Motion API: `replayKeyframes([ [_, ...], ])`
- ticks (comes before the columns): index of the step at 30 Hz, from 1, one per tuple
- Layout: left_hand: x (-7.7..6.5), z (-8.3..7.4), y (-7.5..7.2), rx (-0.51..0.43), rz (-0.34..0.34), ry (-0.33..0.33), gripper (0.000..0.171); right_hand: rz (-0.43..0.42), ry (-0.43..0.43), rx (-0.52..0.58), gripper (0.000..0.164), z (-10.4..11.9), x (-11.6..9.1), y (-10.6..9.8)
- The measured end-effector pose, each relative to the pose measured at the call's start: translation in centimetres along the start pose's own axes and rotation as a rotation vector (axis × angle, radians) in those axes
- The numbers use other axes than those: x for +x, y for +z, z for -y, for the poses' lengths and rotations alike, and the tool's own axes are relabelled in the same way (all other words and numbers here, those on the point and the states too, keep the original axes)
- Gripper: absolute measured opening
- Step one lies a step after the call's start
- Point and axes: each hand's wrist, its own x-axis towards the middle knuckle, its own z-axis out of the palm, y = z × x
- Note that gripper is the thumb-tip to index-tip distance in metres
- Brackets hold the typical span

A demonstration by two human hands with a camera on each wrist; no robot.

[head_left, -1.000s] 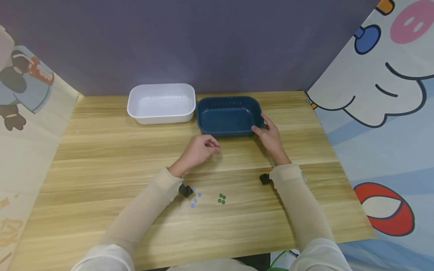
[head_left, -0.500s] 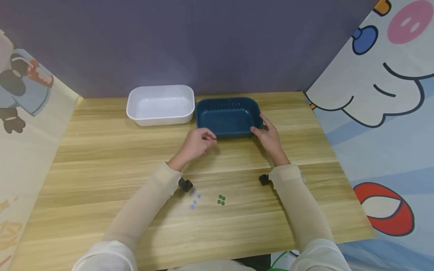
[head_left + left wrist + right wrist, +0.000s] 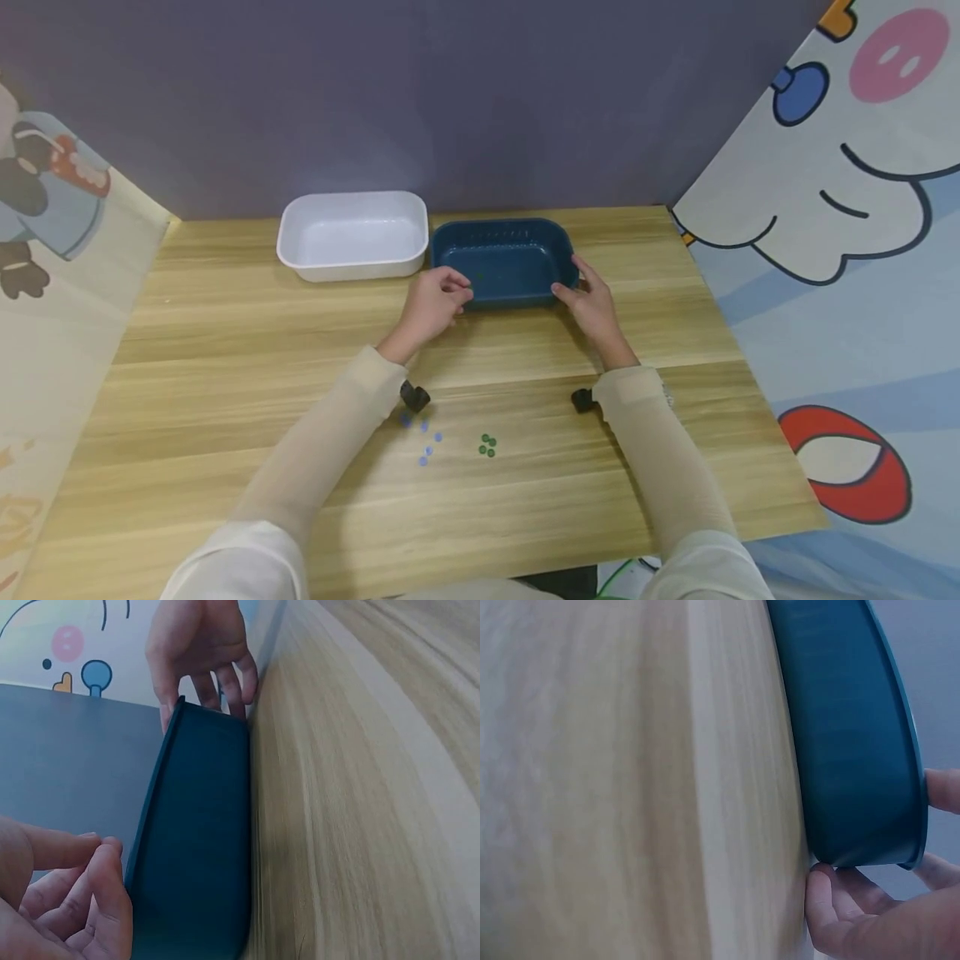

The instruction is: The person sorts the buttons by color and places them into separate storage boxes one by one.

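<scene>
My left hand (image 3: 431,305) is at the front left rim of a dark blue plastic basket (image 3: 517,300). In the left wrist view, thumb and index fingertip (image 3: 109,846) meet in a pinch just above the rim; the small green button between them is hidden now. My right hand (image 3: 597,310) grips the basket's right end, thumb at the rim and other fingers round the outer wall, as the right wrist view also shows. One faint green spot (image 3: 481,276) shows on the basket's floor. Several green buttons (image 3: 487,445) lie grouped on the table nearer the body.
A white basket (image 3: 352,271) stands left of the blue one, close beside it. Several light blue buttons (image 3: 424,450) lie left of the green group, by my left forearm. A grey partition (image 3: 450,108) rises behind the wooden table (image 3: 225,350).
My left hand has moved forward and slightly left, from the table before the blue basket up to its rim. A green button showed at its fingertips midway. The right hand keeps its grip.
</scene>
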Motion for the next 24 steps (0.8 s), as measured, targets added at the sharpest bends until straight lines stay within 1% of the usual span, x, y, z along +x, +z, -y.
replayKeyframes([
  [3, 0.3, 0.1, 0.1, 0.007, -0.024, 0.004, 0.008, -0.012, -0.017, -0.01, 0.076, -0.4, 0.1, -0.1],
  [9, 0.8, 0.3, 0.1, -0.001, -0.063, 0.016, 0.006, -0.019, -0.043, -0.023, 0.076, -0.5, 0.0, 0.0],
  [12, 1.0, 0.2, 0.0, -0.017, -0.055, 0.008, 0.007, -0.021, -0.041, -0.027, 0.075, -0.6, 0.0, 0.1],
  [18, 1.2, 0.1, 0.0, -0.047, -0.035, -0.023, 0.015, -0.015, -0.037, -0.025, 0.074, -0.8, 0.1, 0.0],
  [24, 1.2, -0.1, -0.1, -0.037, -0.035, -0.022, 0.012, -0.012, -0.041, -0.016, 0.075, -0.8, 0.1, 0.0],
])
